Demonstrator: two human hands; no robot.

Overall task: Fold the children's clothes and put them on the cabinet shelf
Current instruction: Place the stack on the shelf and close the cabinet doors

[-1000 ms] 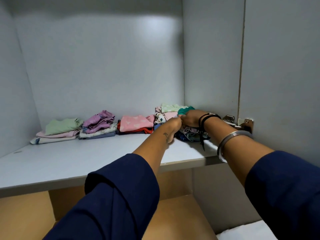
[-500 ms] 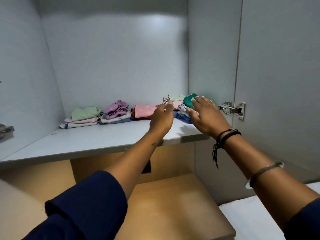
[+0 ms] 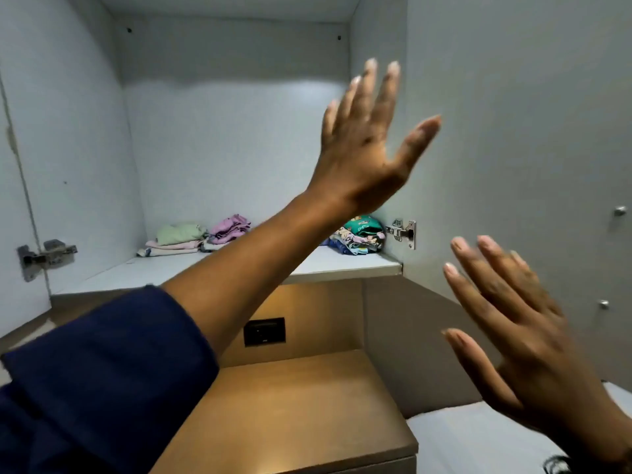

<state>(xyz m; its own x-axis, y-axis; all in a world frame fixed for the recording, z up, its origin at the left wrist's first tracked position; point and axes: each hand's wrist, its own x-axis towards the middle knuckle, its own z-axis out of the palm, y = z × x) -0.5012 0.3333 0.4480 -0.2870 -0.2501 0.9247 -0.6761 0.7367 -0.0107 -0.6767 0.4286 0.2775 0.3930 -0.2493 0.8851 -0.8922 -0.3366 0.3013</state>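
Observation:
Folded children's clothes lie in a row at the back of the white cabinet shelf. A green and pink pile sits at the left, a purple pile beside it, and a teal-topped patterned pile at the right end. My forearm hides the middle of the row. My left hand is raised high in front of the cabinet, fingers spread, holding nothing. My right hand is lifted at the lower right, fingers apart and empty, away from the shelf.
The open cabinet door stands at the right with a metal hinge and two small knobs. Another hinge is on the left door. Below the shelf is a wooden surface with a dark socket behind it. A white surface lies at the lower right.
Both hands have let go of the right-hand pile and pulled back from the shelf. The left hand has risen high; the right has dropped toward me. The view has backed away.

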